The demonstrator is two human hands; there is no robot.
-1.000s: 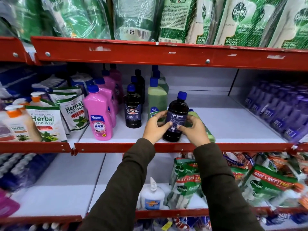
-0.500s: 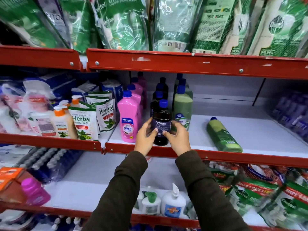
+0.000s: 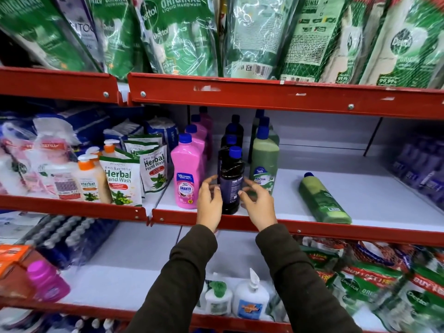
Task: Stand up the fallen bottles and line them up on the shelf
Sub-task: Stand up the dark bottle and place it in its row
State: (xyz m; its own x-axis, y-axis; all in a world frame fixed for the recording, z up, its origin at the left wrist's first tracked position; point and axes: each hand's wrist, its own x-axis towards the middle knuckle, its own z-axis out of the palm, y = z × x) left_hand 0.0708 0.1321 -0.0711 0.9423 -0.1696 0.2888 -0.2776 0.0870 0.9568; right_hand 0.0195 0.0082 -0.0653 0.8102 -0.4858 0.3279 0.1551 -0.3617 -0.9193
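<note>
- Both arms reach forward and up from the bottom of the frame in dark sleeves, wrists just in front of the red shelf edge [image 3: 312, 228].
- Left hand [image 3: 210, 203]: palm turned inward, fingers spread and curled loosely beside the dark bottle [image 3: 231, 181]; fingers blurred. Looks released, close to the bottle's left side, contact uncertain.
- Right hand [image 3: 258, 204]: palm turned inward, fingers arched and apart, fingertips near the bottle's right side. Not closed around it; cannot tell whether a fingertip touches.
- Dark bottle: upright, long axis vertical, blue cap on top, at the front edge of the middle shelf, heading the row of dark bottles.
- It stands between the pink bottle [image 3: 188, 174] on its left and the upright green bottle [image 3: 264, 162] on its right, both with caps up.
- Fallen green bottle [image 3: 323, 200]: lying on its side on the white shelf board, well to the right of the hands. Long axis runs front-to-back, slightly angled; blue cap points to the back-left, base toward the front edge.
</note>
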